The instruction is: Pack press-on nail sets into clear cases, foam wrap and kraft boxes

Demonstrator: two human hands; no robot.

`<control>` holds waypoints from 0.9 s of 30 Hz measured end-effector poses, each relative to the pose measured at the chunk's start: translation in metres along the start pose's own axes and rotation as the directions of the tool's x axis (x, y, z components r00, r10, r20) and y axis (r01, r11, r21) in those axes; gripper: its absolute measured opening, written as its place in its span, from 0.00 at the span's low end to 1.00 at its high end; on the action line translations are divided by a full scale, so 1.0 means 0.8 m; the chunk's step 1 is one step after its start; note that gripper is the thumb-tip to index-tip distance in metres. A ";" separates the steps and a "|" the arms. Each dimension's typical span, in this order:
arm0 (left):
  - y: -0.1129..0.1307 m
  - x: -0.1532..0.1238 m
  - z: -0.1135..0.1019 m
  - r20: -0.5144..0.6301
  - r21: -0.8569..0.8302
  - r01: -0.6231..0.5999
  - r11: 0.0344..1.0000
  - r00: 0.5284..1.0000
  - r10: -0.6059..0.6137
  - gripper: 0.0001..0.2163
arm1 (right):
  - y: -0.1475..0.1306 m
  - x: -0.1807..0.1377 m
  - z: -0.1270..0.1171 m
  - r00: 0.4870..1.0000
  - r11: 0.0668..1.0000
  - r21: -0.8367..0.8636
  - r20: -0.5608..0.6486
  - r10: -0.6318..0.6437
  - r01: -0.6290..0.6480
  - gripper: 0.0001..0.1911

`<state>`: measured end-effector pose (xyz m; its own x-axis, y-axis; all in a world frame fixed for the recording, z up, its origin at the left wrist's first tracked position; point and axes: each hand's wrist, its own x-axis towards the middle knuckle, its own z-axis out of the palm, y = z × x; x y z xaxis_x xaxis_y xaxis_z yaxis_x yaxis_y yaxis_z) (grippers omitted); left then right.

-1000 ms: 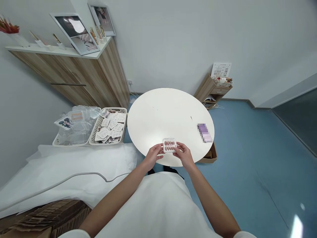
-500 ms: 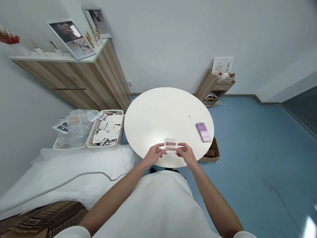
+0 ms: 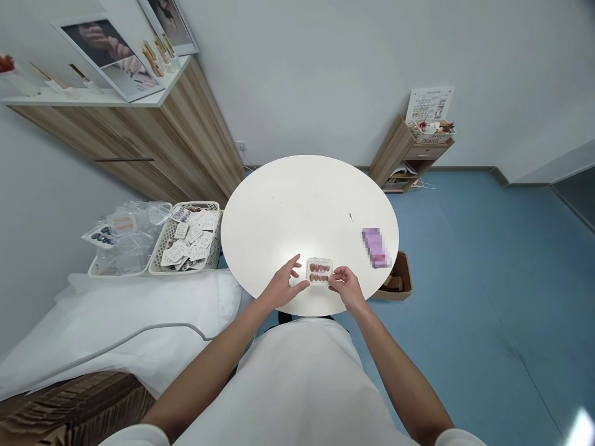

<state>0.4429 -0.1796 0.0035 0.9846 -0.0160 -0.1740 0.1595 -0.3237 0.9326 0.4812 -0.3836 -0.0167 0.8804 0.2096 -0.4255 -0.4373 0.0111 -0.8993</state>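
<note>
A small clear box of press-on nails (image 3: 319, 271), with two rows of pinkish-brown nails, is at the near side of the round white table (image 3: 297, 204). My right hand (image 3: 346, 288) pinches the box by its right edge. To the left of it, my left hand (image 3: 284, 285) has its fingers spread, thumb close to the box's lower left corner and holding nothing. Whether the box rests on the tabletop or is held just above it, I cannot tell.
A blurred-out purple item (image 3: 376, 248) lies on the table's right side. White baskets with cards (image 3: 188, 241) and clear packets (image 3: 132, 229) stand left of the table. A cardboard box (image 3: 400, 279) sits on the floor at the right, and a small wooden shelf (image 3: 390, 152) stands behind.
My left hand has let go of the box's left edge and spread its fingers, moving slightly left. My right hand keeps its grip. The whole view has shifted a little.
</note>
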 end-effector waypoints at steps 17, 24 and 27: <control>0.009 0.057 0.050 0.122 0.331 -0.226 0.916 0.973 0.196 0.23 | -0.035 0.046 -0.063 0.887 0.775 -0.516 0.445 -0.123 0.366 0.23; -0.012 0.056 0.046 0.062 0.297 -0.162 0.941 0.987 0.151 0.26 | -0.020 0.078 -0.050 0.803 0.623 -0.576 0.577 -0.149 0.529 0.24; -0.025 0.053 0.039 -0.068 0.175 -0.032 0.984 0.997 0.044 0.31 | -0.012 0.094 -0.029 0.795 0.597 -0.576 0.576 -0.189 0.559 0.24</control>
<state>0.4788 -0.2036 -0.0327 0.9933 0.0341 -0.1105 0.1132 -0.4838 0.8678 0.5559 -0.3909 -0.0429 0.6771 0.7276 -0.1101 0.3364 -0.4392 -0.8330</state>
